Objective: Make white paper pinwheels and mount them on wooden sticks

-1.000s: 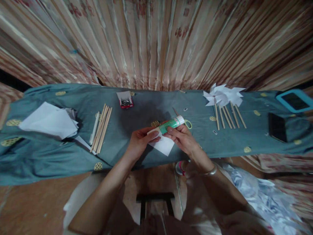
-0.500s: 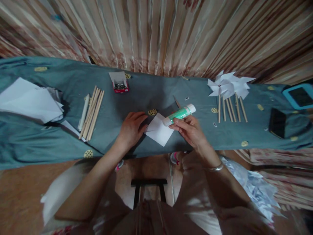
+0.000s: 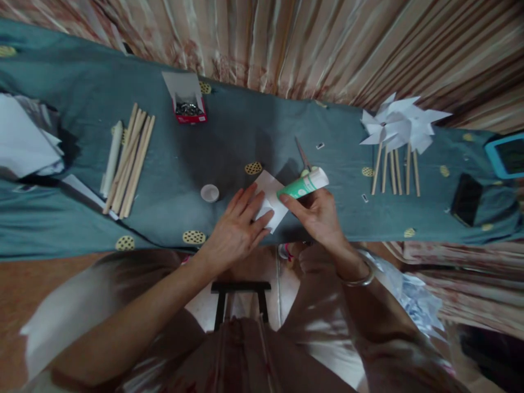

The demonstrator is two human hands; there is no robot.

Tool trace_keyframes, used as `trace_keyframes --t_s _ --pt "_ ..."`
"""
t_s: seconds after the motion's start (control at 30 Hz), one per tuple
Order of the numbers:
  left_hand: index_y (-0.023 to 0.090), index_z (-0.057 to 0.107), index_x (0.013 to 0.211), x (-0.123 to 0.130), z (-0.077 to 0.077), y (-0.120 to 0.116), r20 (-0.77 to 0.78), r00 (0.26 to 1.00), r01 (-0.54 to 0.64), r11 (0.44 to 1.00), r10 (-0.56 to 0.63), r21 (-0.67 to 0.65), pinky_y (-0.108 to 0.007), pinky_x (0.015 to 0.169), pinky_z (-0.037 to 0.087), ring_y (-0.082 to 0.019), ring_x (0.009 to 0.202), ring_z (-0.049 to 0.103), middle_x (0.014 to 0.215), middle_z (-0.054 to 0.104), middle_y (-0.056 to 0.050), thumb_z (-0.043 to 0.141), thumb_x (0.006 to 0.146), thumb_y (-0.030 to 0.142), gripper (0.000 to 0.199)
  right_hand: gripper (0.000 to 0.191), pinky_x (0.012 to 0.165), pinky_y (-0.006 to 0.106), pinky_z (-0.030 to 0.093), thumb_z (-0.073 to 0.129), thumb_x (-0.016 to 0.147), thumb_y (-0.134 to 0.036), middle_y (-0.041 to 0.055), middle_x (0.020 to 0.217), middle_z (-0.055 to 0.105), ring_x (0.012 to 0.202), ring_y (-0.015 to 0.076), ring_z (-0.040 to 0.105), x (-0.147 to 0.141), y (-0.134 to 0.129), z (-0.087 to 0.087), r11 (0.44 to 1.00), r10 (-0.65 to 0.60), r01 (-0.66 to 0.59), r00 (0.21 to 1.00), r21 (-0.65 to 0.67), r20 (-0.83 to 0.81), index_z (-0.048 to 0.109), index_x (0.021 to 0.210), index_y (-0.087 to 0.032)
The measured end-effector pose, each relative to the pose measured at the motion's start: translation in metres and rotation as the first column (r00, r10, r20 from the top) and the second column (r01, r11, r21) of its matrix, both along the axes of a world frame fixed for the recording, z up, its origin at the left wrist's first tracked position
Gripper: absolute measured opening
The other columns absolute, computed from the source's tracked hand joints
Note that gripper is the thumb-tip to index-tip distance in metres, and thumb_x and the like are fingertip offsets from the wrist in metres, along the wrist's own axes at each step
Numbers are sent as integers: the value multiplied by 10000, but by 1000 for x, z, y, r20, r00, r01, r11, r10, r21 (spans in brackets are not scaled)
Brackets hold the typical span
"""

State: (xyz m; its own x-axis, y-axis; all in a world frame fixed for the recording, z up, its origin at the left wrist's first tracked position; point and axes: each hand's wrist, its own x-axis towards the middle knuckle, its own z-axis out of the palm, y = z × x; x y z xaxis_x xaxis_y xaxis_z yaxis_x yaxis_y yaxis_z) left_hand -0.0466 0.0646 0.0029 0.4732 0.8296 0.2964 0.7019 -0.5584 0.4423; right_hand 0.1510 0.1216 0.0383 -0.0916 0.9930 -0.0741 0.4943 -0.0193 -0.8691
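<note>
A green and white glue stick is gripped in my right hand, tilted with its uncapped end down at the white paper square. My left hand lies over the paper's left part, fingers spread, pressing it on the cloth. To the left of that hand a small white cap sits on the table. Scissors lie just beyond the glue stick, their handles partly hidden behind it.
Wooden sticks and a pale candle-like rod lie left, near white paper sheets. An open red box holds small metal pieces. Paper pinwheels on sticks lie right, before a black phone-like object and a blue-framed device.
The glue stick's cap has come off and now rests on the table at the left. My left hand has moved right onto the paper, and the glue stick's end has come down to it.
</note>
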Motion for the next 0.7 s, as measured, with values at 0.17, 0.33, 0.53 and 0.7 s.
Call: trace_keyframes --t_s 0.17,0.33,0.53,0.7 --pt "178 639 1254 0 -4 -2 -13 1000 18 999 -19 -47 -638 1172 327 -386 1480 340 1496 500 -185 542 989 360 336 313 646 313 489 743 770 -488 16 702 671 645 167 598 0 1 -3 1000 21 -23 997 20 80 611 781 -205" --pt "194 629 1277 -1 -4 -3 -1 1000 23 995 -23 -94 -653 1173 313 -387 1488 320 1526 469 -177 544 986 364 347 347 648 338 497 747 761 -516 37 709 682 645 184 608 -2 2 -2 999 23 -29 981 26 195 607 783 -199" --pt "188 606 1309 -2 -8 -4 -16 1000 22 998 -23 -51 -646 1160 337 -399 1490 313 1558 405 -203 549 985 371 377 340 647 341 499 731 759 -512 37 718 667 671 196 618 -6 2 0 998 9 -23 967 52 254 592 788 -202" --pt "195 602 1309 -2 -11 -5 -20 1000 19 1000 -19 2 -650 1141 365 -405 1486 318 1556 406 -200 573 974 375 381 345 604 315 475 730 748 -513 3 672 646 624 168 597 -6 2 -3 998 14 -30 970 62 242 581 792 -205"
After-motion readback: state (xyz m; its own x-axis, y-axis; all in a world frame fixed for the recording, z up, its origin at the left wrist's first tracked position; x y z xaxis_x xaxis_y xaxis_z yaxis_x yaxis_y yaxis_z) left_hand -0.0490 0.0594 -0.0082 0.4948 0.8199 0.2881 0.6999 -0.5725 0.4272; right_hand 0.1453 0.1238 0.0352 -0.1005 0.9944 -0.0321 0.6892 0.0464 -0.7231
